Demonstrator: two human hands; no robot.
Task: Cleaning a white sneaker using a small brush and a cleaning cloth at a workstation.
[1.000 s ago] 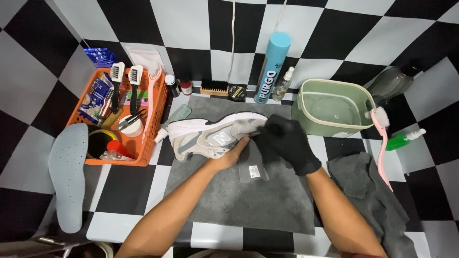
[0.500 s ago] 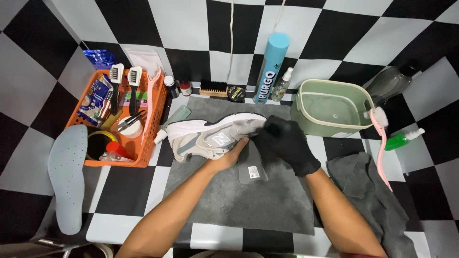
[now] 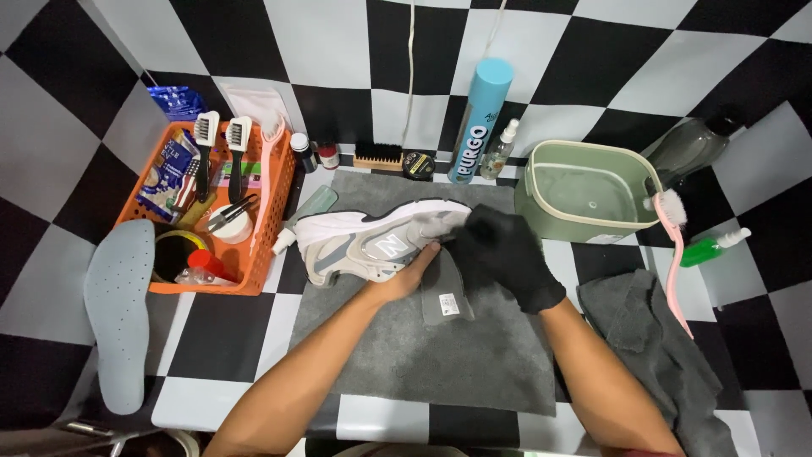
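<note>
Your bare left hand (image 3: pixel 404 278) has a closed grip under the side of the grey-and-white sneaker (image 3: pixel 372 241), which lies on its side on the grey mat (image 3: pixel 406 355) mid-counter, while your black-gloved right hand (image 3: pixel 501 250) is closed over the heel end against a pale cloth (image 3: pixel 436 224); wiping looks under way, not finished. One insole (image 3: pixel 118 313) lies out at the left and a translucent one (image 3: pixel 444 292) beside the shoe. The pink brush (image 3: pixel 672 245) rests on the green water basin (image 3: pixel 584 193), untouched.
</note>
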